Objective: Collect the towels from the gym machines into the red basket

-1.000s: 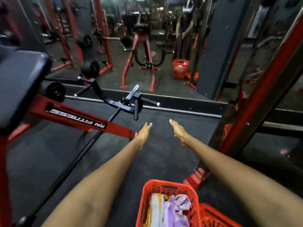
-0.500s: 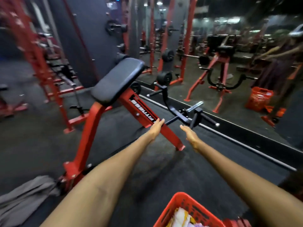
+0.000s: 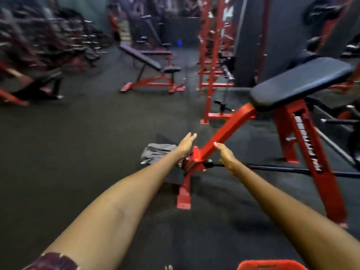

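A grey towel (image 3: 155,153) lies crumpled on the dark floor beside the foot of a red machine frame (image 3: 218,137) with a black pad (image 3: 300,82). Both my arms stretch forward. My left hand (image 3: 187,143) hovers with straight fingers just right of the towel and holds nothing. My right hand (image 3: 226,155) is open in front of the red sloping beam, also holding nothing. Only the rim of the red basket (image 3: 268,265) shows at the bottom edge; its contents are out of view.
A black bar (image 3: 292,170) runs along the floor to the right from the machine's base. A red incline bench (image 3: 152,63) stands further back, red rack uprights (image 3: 212,55) at centre right, and blurred equipment (image 3: 39,45) at far left. Dark floor spreads on the left.
The view has swung left, away from the mirror; the grey towel now sits near the centre by my left hand. The basket has slipped almost out of view. Both hands stay open.
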A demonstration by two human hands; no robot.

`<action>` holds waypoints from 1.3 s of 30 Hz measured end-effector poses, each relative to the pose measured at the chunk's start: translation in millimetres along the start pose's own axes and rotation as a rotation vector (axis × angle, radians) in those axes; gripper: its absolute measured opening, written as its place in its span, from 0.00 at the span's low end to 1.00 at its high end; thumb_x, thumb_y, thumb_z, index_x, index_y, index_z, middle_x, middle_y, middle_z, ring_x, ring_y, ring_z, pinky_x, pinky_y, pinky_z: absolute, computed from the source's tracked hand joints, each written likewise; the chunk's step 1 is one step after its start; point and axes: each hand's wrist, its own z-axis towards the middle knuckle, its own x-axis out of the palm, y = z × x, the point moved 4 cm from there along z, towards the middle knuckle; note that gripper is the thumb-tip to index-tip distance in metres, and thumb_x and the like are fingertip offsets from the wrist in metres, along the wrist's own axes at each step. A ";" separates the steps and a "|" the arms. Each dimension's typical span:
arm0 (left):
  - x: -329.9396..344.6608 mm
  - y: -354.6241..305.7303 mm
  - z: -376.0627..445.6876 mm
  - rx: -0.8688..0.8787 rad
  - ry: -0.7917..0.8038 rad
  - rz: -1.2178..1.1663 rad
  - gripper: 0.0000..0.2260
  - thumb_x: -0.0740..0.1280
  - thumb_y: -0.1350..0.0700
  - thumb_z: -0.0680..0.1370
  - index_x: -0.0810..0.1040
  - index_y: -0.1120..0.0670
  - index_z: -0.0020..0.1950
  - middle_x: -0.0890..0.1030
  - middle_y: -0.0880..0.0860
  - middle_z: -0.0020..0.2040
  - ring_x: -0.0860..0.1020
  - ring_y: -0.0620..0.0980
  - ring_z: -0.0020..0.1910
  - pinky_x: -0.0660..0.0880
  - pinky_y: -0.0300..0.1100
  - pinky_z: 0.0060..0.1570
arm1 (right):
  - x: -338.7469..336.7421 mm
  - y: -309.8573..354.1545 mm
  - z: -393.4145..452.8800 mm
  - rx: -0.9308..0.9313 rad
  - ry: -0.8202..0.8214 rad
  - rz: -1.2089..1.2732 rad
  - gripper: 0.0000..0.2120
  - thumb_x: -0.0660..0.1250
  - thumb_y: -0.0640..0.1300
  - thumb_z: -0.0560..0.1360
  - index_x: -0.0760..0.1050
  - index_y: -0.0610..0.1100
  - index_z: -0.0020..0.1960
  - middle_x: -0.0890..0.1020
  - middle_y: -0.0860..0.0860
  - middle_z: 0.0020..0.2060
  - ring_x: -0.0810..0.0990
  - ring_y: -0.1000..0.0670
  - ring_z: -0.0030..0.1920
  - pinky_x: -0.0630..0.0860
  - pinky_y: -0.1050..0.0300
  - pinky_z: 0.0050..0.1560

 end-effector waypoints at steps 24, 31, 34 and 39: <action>-301.3 111.7 38.9 -0.158 -0.279 -0.192 0.24 0.53 0.54 0.83 0.52 0.60 0.77 0.55 0.55 0.78 0.55 0.50 0.77 0.53 0.39 0.72 | 343.6 45.6 88.1 0.150 0.355 0.049 0.21 0.54 0.49 0.82 0.65 0.39 0.71 0.73 0.42 0.66 0.73 0.40 0.66 0.76 0.54 0.43; -329.4 137.9 104.7 -0.189 -0.208 -0.186 0.24 0.53 0.54 0.83 0.53 0.60 0.77 0.55 0.54 0.78 0.55 0.49 0.77 0.54 0.37 0.71 | 389.8 31.9 145.6 0.190 0.323 0.044 0.19 0.56 0.49 0.81 0.68 0.40 0.68 0.75 0.42 0.62 0.74 0.42 0.62 0.74 0.50 0.50; -330.3 145.3 141.9 -0.211 -0.165 -0.204 0.24 0.53 0.54 0.83 0.53 0.59 0.77 0.55 0.53 0.78 0.55 0.49 0.77 0.54 0.37 0.71 | 401.8 27.4 183.1 0.194 0.312 0.028 0.19 0.56 0.48 0.81 0.66 0.41 0.70 0.71 0.47 0.67 0.71 0.45 0.65 0.70 0.47 0.62; -338.0 152.1 215.3 -0.254 -0.150 -0.196 0.24 0.53 0.53 0.83 0.53 0.58 0.78 0.55 0.53 0.78 0.55 0.49 0.77 0.53 0.39 0.72 | 411.5 33.5 256.4 0.243 0.288 0.070 0.22 0.54 0.47 0.82 0.67 0.32 0.68 0.72 0.35 0.66 0.74 0.38 0.63 0.74 0.53 0.51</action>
